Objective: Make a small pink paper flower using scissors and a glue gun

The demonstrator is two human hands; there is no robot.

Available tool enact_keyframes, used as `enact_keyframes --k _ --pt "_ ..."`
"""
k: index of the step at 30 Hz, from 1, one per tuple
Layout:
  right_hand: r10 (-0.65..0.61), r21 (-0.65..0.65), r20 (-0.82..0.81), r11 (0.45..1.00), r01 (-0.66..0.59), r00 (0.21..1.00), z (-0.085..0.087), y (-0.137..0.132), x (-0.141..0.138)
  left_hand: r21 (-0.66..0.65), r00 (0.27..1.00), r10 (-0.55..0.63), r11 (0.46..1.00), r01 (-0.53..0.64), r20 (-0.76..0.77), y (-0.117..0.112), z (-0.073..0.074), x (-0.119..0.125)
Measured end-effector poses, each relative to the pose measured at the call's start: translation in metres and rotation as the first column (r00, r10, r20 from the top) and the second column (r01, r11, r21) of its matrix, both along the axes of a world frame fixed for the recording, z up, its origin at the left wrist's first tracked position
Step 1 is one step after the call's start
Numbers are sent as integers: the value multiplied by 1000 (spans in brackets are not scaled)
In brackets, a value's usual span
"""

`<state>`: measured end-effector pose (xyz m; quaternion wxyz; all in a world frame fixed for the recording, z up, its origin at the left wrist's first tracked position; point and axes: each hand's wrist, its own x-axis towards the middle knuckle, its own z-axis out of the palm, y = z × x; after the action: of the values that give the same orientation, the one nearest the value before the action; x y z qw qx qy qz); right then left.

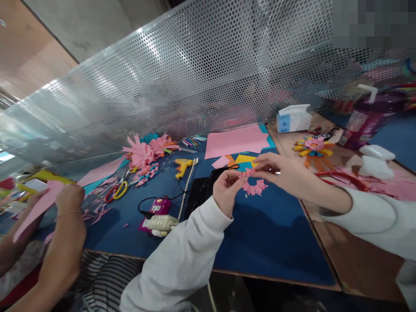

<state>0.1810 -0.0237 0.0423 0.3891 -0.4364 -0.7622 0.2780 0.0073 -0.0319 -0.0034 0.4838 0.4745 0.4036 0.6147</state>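
Observation:
Between my two hands, above the blue tabletop, is a ring-shaped fringed pink paper strip (255, 188) with points cut along its outer edge. My left hand (226, 188) pinches its upper left side between thumb and fingers. From the right, my right hand (274, 169) closes its fingertips on the upper part of the same strip. Just behind my hands lie small yellow paper pieces (245, 159) and a pink paper square (221, 162). A black flat object (196, 197) rests left of my left hand, partly hidden by my sleeve.
A yellow glue gun (183, 167), a purple power strip (159, 207), scissors (117, 190) and pink paper flowers (146, 151) occupy the left. At right stand a tissue box (293, 119) and purple cup (367, 117). A co-worker's hands (69, 199) hold pink paper. A perforated metal screen (201, 73) runs behind.

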Motion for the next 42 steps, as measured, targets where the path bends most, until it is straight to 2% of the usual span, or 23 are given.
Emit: enact_keyframes --k 4,9,14,22,32,42 --pt "63 21 187 997 -68 980 3 5 3 7 1000 -11 1000 11 10 -2 3 1" --pt "114 80 265 987 -140 957 5 2 1 24 998 -55 998 54 14 0 1 0" --pt "74 147 270 982 -117 960 2 0 -1 44 997 -65 997 64 28 2 -1 0" --pt "-37 287 359 955 -72 933 -7 -5 2 -37 997 -54 998 52 -52 -4 3 3" --pt "14 323 304 939 -117 953 -20 -10 4 -70 995 -68 996 63 -74 -8 5 4" --pt "4 400 277 909 -119 961 -29 -11 6 -63 990 -70 996 63 -121 -10 7 5"
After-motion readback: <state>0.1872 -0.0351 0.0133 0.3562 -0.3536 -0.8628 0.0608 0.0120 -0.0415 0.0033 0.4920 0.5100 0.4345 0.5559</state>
